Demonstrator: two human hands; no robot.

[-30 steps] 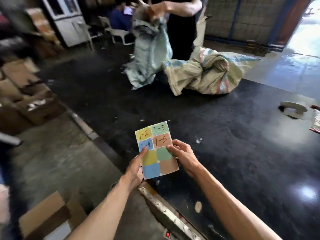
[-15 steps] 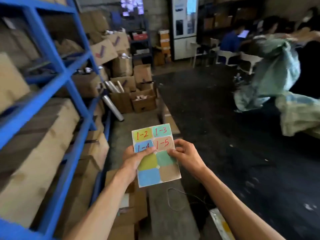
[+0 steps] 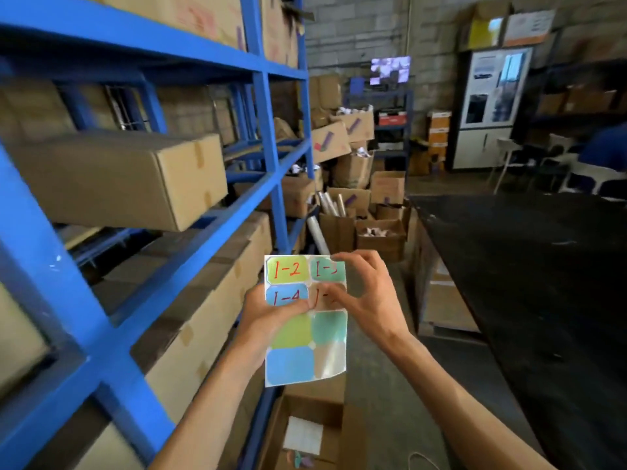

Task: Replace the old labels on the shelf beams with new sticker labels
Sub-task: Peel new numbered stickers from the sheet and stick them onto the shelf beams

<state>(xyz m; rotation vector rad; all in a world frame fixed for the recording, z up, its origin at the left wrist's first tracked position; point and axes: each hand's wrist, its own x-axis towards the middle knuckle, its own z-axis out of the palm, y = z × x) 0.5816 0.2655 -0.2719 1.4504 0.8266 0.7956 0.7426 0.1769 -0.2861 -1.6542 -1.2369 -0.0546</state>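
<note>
I hold a sticker sheet point(image 3: 305, 337) upright in front of me. It carries coloured labels; the top ones read 1-2, 1-3, 1-4 in red, and one more is partly covered. My left hand point(image 3: 268, 313) grips the sheet's left edge, thumb on the 1-4 label. My right hand point(image 3: 363, 296) is at the upper right of the sheet, thumb and fingers pinching at the covered orange label. The blue shelf rack point(image 3: 268, 137) with its slanting beams point(image 3: 190, 266) fills the left side. I cannot make out any old label on the beams.
Cardboard boxes point(image 3: 135, 178) sit on the rack's shelves. An open box point(image 3: 305, 432) lies on the floor below my hands. More boxes and rolls point(image 3: 342, 212) are stacked ahead. A black table point(image 3: 529, 266) runs along the right. A seated person's blue sleeve point(image 3: 607, 147) shows far right.
My view has swung left from the black table to the blue rack. My right hand has moved from the sheet's right edge up onto the top labels.
</note>
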